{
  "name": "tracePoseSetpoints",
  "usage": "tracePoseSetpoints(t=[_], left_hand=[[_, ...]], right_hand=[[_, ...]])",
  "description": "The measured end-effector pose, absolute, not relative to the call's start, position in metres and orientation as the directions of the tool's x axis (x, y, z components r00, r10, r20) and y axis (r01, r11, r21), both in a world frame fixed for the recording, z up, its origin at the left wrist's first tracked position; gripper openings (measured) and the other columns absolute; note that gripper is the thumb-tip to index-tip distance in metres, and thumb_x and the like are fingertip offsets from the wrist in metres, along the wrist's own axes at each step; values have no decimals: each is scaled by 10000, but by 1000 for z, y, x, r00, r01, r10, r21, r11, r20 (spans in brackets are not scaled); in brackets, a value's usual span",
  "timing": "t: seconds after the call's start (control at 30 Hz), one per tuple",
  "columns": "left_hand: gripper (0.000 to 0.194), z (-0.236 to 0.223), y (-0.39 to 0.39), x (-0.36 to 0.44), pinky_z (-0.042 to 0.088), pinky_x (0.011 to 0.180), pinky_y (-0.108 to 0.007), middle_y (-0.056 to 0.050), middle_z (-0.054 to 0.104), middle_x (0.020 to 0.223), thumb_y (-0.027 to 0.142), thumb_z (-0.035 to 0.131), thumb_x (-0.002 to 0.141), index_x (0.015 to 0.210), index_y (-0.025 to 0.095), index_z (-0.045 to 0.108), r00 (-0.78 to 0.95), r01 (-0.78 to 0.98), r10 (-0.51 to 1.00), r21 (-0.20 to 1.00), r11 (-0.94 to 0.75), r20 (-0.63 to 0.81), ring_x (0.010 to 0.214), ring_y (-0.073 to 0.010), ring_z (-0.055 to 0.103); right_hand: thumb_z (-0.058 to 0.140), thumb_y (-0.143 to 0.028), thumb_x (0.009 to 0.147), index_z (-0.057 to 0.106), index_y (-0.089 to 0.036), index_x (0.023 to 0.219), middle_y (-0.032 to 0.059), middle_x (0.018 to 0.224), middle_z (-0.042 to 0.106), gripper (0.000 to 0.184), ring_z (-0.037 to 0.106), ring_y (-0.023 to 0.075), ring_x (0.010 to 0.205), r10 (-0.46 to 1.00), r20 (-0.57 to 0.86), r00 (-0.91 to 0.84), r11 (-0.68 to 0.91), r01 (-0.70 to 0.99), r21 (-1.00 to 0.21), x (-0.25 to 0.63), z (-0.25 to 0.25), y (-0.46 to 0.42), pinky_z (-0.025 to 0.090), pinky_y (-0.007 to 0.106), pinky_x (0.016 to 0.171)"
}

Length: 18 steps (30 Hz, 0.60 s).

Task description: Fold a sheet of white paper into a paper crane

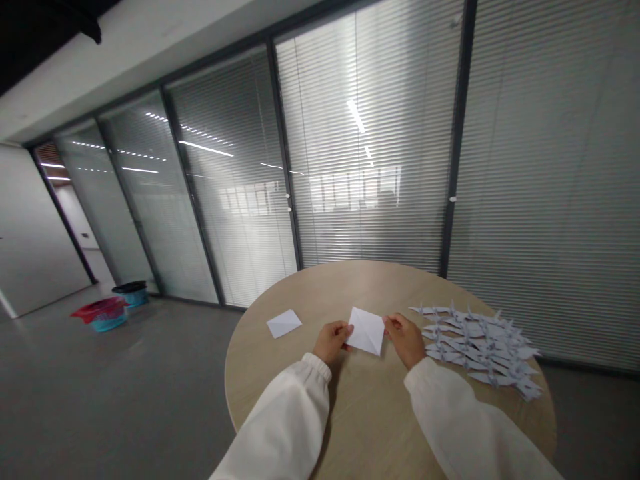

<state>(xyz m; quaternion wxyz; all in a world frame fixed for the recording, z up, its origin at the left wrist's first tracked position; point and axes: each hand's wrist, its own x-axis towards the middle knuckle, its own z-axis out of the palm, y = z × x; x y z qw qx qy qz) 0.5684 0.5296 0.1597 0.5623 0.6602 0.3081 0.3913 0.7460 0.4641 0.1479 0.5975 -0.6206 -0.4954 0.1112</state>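
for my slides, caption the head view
Left hand and right hand hold a creased paper square at a round table beside folded paper cranes

The left hand (330, 341) and right hand (405, 340) are holding one paper square (365, 331), with one more square (284, 324) lying at ten o'clock and about twenty origami cranes (475, 347) lying at three o'clock.

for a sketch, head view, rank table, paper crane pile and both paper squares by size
Round pale wood table
Pile of white paper cranes
Held white paper square and lying white paper square: too alike to rank
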Motion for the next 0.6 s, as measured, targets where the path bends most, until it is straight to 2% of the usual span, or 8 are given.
tracePoseSetpoints(t=[0.2,0.4,0.6], left_hand=[[411,156,531,569,453,464,-234,-11,559,543,509,668,575,632,112,575,513,-49,845,988,-147,151,479,-115,525],[435,151,532,571,476,570,-277,-74,650,715,422,728,551,809,109,569,556,-90,826,995,-49,91,624,-172,604],[452,153,528,573,466,619,-282,-102,672,805,345,764,520,862,103,595,564,-173,819,985,-4,102,653,-181,614]], right_hand=[[478,-483,730,597,-191,689,43,629,650,318,614,191,593,764,445,468,246,426,-871,748,147,466,488,281,531],[528,-508,711,597,-163,740,54,671,659,353,606,184,582,822,430,374,350,264,-899,744,152,463,506,299,563],[542,-479,714,601,-173,712,36,637,644,312,598,172,579,858,426,287,364,245,-899,738,154,460,502,283,557]])
